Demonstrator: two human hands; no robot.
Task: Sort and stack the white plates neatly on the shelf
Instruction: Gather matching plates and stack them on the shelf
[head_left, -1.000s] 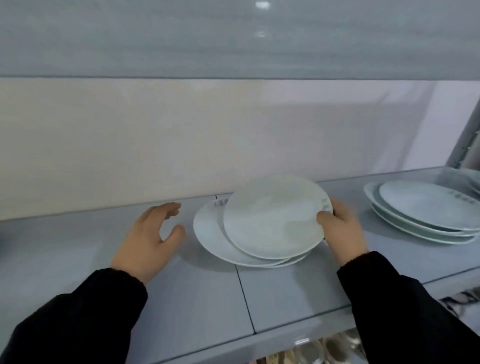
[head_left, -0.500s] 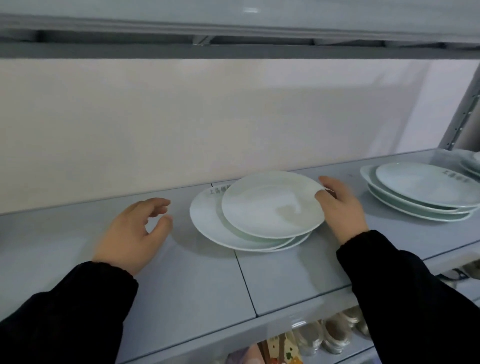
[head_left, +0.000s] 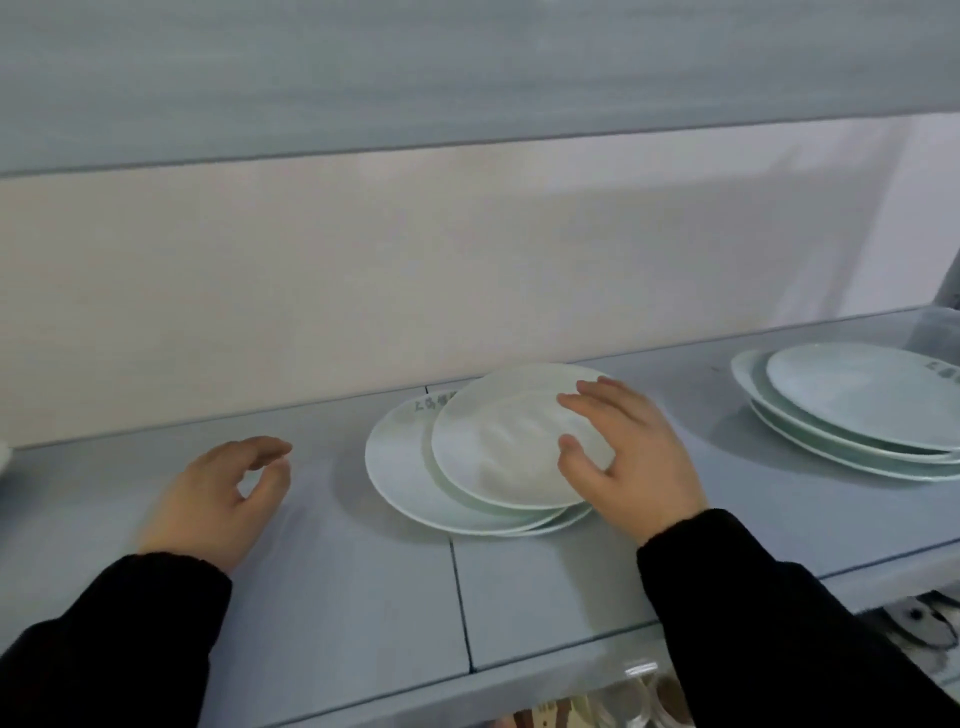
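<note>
Glossy white plates (head_left: 493, 447) lay unevenly piled; right hand (head_left: 631, 460) rested spread-fingered on top, left hand (head_left: 215, 496) loosely curled, empty, beside them.

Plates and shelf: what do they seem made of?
Plates: likely glazed ceramic or porcelain, white with a faint green tint; smooth, softly glossy, thin rims. Shelf: grey-blue panels, matte, a seam between them; painted metal or laminate, cannot tell which.
</note>
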